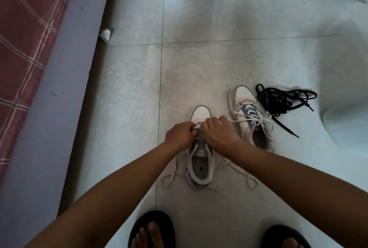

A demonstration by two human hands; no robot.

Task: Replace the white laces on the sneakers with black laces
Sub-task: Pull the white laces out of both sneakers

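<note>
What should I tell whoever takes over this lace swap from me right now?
Left hand and right hand: both pinching the white lace at the lowest eyelets of the near sneaker, near its toe.
Near sneaker: lace loosened, both ends trailing on the floor beside it.
Far sneaker: to the right, white lace untied but threaded through all its eyelets.
Black laces: tangled heap on the floor right of the far sneaker, untouched.
Done: near sneaker mostly unlaced.
Left: finish pulling that lace out, unlace the far sneaker, thread black laces into both.
</note>
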